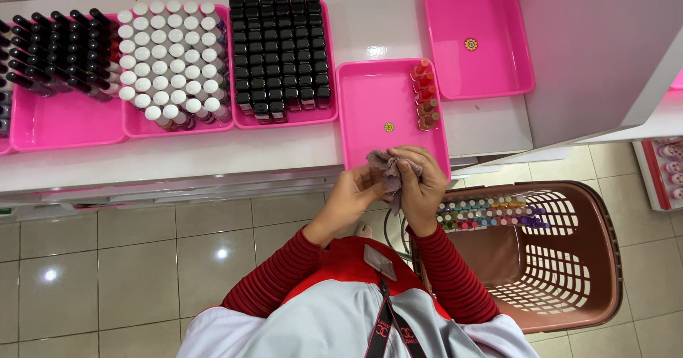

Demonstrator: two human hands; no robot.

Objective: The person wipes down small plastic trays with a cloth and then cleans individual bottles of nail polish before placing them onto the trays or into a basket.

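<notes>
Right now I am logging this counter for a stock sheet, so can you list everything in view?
Pink trays: five, pink, along the white counter; the far right one holds no bottles.
Black-capped bottles: too many to count, square caps, filling the middle tray.
White-capped bottles: many, in the tray left of those.
Slim black-capped bottles: many, far left tray.
Small bottles: a short row, red to brownish, right edge of the tray nearest the hands.
Basket: one, brown, on the tiled floor, right.
Mixed-colour bottles: rows, in the basket.
Cloth: one, greyish pink, between the hands.
Left hand: grips the cloth.
Right hand: grips the cloth.
</notes>
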